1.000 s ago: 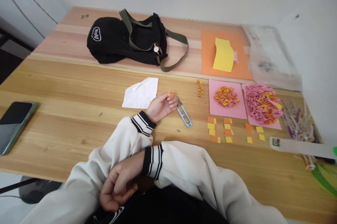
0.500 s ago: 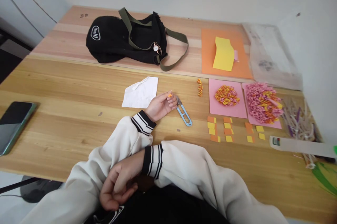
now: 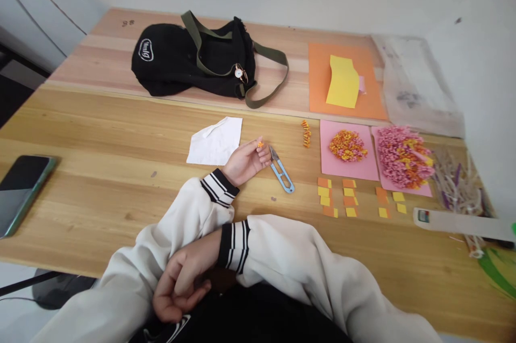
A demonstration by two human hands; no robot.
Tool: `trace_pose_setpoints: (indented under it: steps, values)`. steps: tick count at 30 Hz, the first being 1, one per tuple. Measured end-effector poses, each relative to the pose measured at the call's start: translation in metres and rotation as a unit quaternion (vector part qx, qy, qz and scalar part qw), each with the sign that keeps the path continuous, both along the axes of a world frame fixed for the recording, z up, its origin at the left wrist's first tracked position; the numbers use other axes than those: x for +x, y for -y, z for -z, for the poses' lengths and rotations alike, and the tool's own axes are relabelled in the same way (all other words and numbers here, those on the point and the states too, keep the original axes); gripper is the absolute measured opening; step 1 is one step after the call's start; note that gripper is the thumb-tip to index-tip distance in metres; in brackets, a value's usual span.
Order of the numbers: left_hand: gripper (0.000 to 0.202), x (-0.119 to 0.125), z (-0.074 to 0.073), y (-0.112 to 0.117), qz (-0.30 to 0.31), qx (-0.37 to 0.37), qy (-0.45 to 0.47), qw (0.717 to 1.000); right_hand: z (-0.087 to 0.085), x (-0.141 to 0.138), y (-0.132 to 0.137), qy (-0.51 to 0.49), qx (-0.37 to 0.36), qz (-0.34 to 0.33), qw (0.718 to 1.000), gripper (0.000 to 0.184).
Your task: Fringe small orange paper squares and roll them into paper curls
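My left hand [image 3: 248, 161] rests palm up on the table, thumb and fingers closed on a small orange curled piece [image 3: 260, 144]. Just right of its fingertips lie thread snips [image 3: 281, 172] with blue handles. Behind that wrist is a creased white paper [image 3: 215, 142]. My right hand [image 3: 183, 277] hangs near my lap, its wrist crossed against the left sleeve. Its fingers are loosely bent and apart, with nothing seen in them. A short row of orange-and-yellow twisted pieces [image 3: 306, 134] lies to the right of the snips.
Pink sheets [image 3: 327, 168] carry piles of small pink, orange and yellow pieces [image 3: 348, 146]. Several paper squares [image 3: 350, 200] lie in front. A black bag [image 3: 173, 58] and orange sheet [image 3: 318, 79] are behind; a phone [image 3: 24, 190] is left, a white strip [image 3: 463, 223] right.
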State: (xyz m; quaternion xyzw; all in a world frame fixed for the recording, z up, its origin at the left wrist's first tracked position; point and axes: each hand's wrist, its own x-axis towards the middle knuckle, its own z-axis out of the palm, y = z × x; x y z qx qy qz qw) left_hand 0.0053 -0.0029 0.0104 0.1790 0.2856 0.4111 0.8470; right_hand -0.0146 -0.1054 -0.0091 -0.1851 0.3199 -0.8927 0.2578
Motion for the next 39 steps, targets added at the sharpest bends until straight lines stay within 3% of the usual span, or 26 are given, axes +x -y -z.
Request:
trace_pose_setpoints:
  steps: [19,39]
  values:
    - [0.043,0.0001,-0.0002,-0.0007,-0.006,-0.019,0.012,1.000,0.0004,0.0004,0.0002,0.013,-0.004,0.001,1.000,0.015]
    - [0.039,0.0001,0.0013,0.0006,-0.003,0.013,0.006,1.000,-0.0011,0.0015,0.0010,0.008,0.000,0.005,1.000,0.015]
